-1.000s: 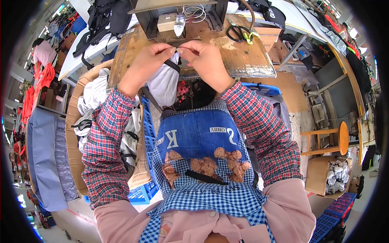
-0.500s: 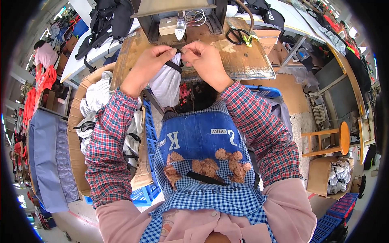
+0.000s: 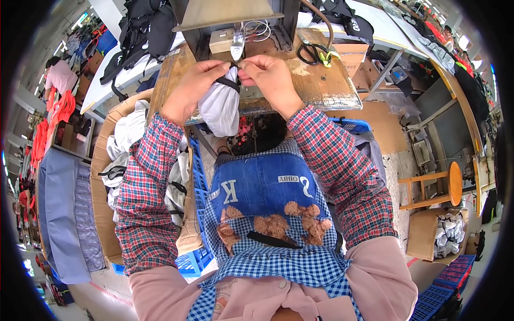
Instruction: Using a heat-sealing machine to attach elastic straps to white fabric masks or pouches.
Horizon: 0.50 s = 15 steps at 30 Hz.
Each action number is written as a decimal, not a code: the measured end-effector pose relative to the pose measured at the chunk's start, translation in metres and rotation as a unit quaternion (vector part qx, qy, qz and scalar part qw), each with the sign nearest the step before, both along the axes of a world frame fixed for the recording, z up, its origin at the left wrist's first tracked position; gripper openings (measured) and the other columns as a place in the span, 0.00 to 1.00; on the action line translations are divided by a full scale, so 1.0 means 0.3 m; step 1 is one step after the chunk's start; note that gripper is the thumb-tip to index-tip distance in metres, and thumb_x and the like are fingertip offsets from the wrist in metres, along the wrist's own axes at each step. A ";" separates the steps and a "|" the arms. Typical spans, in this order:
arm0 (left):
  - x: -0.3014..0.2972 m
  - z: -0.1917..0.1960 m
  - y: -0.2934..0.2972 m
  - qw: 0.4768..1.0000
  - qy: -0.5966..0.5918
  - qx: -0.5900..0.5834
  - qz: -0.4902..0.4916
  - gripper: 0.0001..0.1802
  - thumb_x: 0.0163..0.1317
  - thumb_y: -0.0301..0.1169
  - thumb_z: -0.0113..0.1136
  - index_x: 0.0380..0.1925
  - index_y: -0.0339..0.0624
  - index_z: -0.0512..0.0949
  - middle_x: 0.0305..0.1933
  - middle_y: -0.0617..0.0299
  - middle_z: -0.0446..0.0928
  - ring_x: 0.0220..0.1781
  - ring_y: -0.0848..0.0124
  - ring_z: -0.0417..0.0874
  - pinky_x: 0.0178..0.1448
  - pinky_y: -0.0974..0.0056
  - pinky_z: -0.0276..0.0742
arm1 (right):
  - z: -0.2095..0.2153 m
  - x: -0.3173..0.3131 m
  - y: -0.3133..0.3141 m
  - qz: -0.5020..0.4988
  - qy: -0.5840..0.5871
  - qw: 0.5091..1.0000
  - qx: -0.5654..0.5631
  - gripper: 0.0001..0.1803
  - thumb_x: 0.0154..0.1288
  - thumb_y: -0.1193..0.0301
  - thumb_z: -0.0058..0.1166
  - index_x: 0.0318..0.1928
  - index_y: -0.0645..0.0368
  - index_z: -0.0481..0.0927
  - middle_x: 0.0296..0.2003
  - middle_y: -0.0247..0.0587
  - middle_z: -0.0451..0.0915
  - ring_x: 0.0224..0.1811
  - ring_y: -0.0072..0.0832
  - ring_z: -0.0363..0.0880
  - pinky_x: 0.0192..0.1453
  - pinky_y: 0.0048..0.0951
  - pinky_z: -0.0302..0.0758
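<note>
Both hands meet at the back of a worn wooden counter (image 3: 321, 91), right under the metal tip (image 3: 236, 51) of a machine (image 3: 230, 21) that stands there. The left hand (image 3: 195, 85) pinches the top of a white cloth piece (image 3: 220, 107) with a black strap (image 3: 227, 84) across it, and the right hand (image 3: 267, 75) pinches the same spot from the other side, fingertips nearly touching those of the left. The cloth hangs down from the grip over the front edge of the counter, between the two plaid sleeves.

A pair of black scissors (image 3: 313, 52) lies on the counter to the right of the hands, well apart from them. To the person's left, a large cardboard box (image 3: 101, 160) holds more white and black pieces (image 3: 126, 134), and a blue plastic crate (image 3: 195, 176) sits between it and the person's lap. A blue apron (image 3: 262, 184) covers the lap. A wooden stool (image 3: 444, 184) stands on the floor far to the right.
</note>
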<state>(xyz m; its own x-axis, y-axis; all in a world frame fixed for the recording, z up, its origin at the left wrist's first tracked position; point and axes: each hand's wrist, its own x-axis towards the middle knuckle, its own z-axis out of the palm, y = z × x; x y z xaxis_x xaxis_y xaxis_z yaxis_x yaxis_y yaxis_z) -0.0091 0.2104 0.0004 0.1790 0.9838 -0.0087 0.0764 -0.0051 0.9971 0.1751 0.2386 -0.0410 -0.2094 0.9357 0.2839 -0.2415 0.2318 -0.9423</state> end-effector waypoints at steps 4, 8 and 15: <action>-0.004 -0.002 0.018 1.000 -0.002 -0.003 0.005 0.16 0.69 0.35 0.61 0.47 0.33 0.80 0.40 0.65 0.82 0.40 0.79 0.80 0.45 0.72 0.76 | 0.000 -0.002 0.017 -0.003 -0.002 1.000 0.009 0.10 0.68 0.73 0.57 0.41 0.71 0.81 0.32 0.42 0.86 0.31 0.22 0.84 0.36 0.22 0.81; -0.005 -0.002 0.024 1.000 -0.013 -0.010 0.011 0.16 0.68 0.35 0.61 0.48 0.32 0.80 0.41 0.64 0.82 0.40 0.78 0.80 0.45 0.71 0.77 | 0.003 -0.007 0.023 -0.005 0.008 1.000 0.008 0.10 0.68 0.73 0.57 0.41 0.71 0.82 0.32 0.42 0.86 0.31 0.22 0.84 0.36 0.22 0.82; -0.010 -0.002 0.031 1.000 -0.015 -0.001 0.004 0.18 0.68 0.35 0.61 0.50 0.31 0.80 0.42 0.63 0.82 0.41 0.77 0.80 0.46 0.71 0.77 | 0.006 -0.006 0.018 -0.007 0.011 1.000 0.018 0.11 0.68 0.72 0.57 0.42 0.71 0.82 0.33 0.43 0.86 0.32 0.23 0.85 0.37 0.22 0.83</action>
<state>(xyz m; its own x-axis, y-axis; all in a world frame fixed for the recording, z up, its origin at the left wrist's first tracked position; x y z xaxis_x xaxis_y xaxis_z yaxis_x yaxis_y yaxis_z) -0.0120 0.2196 -0.0003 0.1705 0.9853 -0.0049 0.0458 -0.0030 0.9989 0.1733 0.2438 -0.0392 -0.1900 0.9278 0.3210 -0.2582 0.2683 -0.9281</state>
